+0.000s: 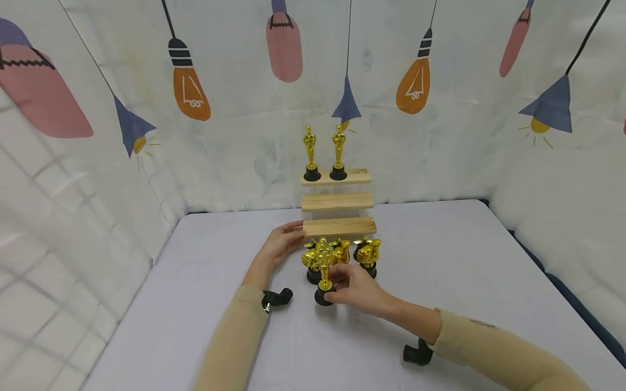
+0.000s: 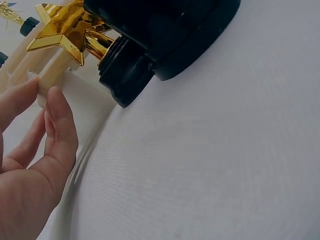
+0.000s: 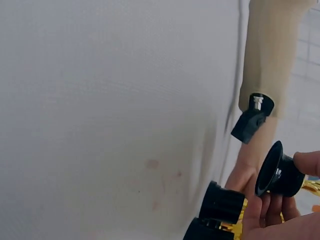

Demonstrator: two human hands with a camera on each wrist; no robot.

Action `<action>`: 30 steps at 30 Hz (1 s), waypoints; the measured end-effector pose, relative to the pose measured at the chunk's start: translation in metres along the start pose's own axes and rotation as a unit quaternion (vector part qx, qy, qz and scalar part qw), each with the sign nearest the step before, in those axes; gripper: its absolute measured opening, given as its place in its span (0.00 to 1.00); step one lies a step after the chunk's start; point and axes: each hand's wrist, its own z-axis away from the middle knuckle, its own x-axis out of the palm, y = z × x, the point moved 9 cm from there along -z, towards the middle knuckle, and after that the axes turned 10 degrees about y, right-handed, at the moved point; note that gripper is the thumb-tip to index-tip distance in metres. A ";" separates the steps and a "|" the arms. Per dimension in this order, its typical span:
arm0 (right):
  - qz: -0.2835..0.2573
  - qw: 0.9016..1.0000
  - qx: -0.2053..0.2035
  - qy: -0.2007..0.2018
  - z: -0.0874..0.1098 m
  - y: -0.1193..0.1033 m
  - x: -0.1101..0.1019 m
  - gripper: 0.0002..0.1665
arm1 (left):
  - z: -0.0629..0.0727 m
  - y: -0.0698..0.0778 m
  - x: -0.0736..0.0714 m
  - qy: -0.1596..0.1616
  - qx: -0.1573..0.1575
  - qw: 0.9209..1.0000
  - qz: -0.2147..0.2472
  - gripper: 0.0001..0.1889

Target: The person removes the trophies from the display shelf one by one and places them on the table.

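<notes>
My right hand (image 1: 359,290) grips a gold figure trophy (image 1: 323,258) low down, near its black base (image 3: 287,176); the right wrist view shows the base's underside tipped up. At the left end of the lowest step of a wooden display rack (image 1: 339,226), my left hand (image 1: 279,244) pinches the board's corner between thumb and fingers. Behind the held trophy stand several gold trophies on black bases, partly hidden, among them a star trophy (image 2: 67,30). Another gold trophy (image 1: 368,252) stands to their right, in front of the rack.
Two gold figure trophies, a left one (image 1: 310,152) and a right one (image 1: 338,152), stand upright on the top step. The middle step (image 1: 337,201) lies below them. A white cloth covers the table (image 1: 440,260), and a printed curtain (image 1: 235,146) hangs behind.
</notes>
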 end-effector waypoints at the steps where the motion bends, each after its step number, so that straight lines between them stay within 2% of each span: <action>1: 0.003 1.000 -0.002 -0.002 0.000 0.000 0.002 0.24 | 0.000 0.000 0.000 0.000 0.000 1.000 0.004 0.27; 7: 0.008 1.000 0.002 -0.016 -0.003 0.007 0.011 0.22 | -0.002 -0.003 0.000 0.002 -0.003 1.000 0.025 0.27; 17: 0.022 0.999 -0.012 -0.029 -0.008 0.015 0.021 0.19 | -0.001 -0.001 0.000 -0.001 -0.001 1.000 0.023 0.27; 25: 0.049 0.998 -0.005 -0.035 -0.013 0.024 0.029 0.19 | -0.001 0.000 0.001 -0.004 0.004 1.000 0.016 0.27; 30: 0.047 0.998 -0.001 -0.034 -0.016 0.026 0.031 0.18 | -0.002 -0.002 0.000 -0.002 0.002 1.000 0.019 0.27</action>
